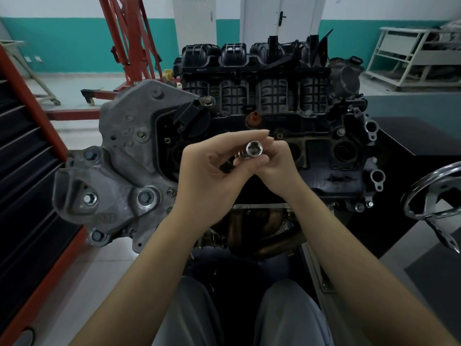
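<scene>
A shiny metal socket (254, 149), its hexagonal opening facing me, sits between both hands above the engine (324, 156). My right hand (274, 166) pinches the socket between thumb and fingers. My left hand (212, 168) curls around a dark tool (227, 166) that joins the socket from behind; most of that tool is hidden in the palm. The engine stands in front of me with a black ribbed intake manifold (254, 78) on top and a grey cast bracket (119, 171) with bolts on its left.
A red tool cabinet (30, 171) with dark drawers stands close on the left. A chrome handwheel (434, 196) juts out at the right. Behind are a red engine hoist (129, 46), a white rack (409, 56) and a white door (279, 18).
</scene>
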A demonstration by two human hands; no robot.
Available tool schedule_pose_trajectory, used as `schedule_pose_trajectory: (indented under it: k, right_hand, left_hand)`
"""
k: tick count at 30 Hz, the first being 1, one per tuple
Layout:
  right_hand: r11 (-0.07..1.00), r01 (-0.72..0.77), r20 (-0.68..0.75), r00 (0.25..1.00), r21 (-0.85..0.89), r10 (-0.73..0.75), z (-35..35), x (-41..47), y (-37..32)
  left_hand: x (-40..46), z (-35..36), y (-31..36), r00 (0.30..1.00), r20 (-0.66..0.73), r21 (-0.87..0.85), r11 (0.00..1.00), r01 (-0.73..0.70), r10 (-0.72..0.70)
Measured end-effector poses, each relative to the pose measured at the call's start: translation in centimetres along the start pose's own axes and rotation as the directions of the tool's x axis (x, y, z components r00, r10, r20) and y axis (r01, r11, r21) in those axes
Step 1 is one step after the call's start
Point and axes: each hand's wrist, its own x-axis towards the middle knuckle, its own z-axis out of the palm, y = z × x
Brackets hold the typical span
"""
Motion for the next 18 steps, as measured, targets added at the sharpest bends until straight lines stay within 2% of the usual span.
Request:
schedule_pose_trajectory:
  k: [3,7,9,13,15,18]
  right_hand:
    - [1.0,-0.005,-0.023,1.0,0.015,0.005,0.23,-0.07,-0.25]
    - [0.999,0.017,-0.066,0.998,0.028,-0.015,0.51,-0.15,-0.17]
    - [0.999,0.012,-0.063,0.998,0.03,-0.01,0.27,-0.04,-0.1]
    - [1.0,0.026,0.007,1.0,0.016,-0.027,0.04,-0.01,-0.01]
    - [0.999,0.029,-0.041,0.999,0.024,-0.028,0.11,-0.02,0.21]
    - [1.0,0.027,-0.097,0.995,0.0,-0.027,0.28,-0.05,0.63]
  left_hand:
    - [0.22,-0.11,0.09,0.996,0.092,0.018,1.0,-0.023,0.022]
    - [0.17,0.12,0.08,0.999,-0.019,0.121,0.992,-0.033,0.036]
    - [0.11,0.13,0.11,0.998,-0.054,0.117,0.993,-0.024,0.03]
    - [0.17,-0.32,0.06,0.999,0.047,0.004,1.0,-0.002,0.001]
    - [0.17,-0.35,0.09,0.996,0.09,0.011,1.0,-0.004,0.003]
    - [0.16,-0.07,0.26,1.0,0.007,0.132,0.991,-0.015,0.014]
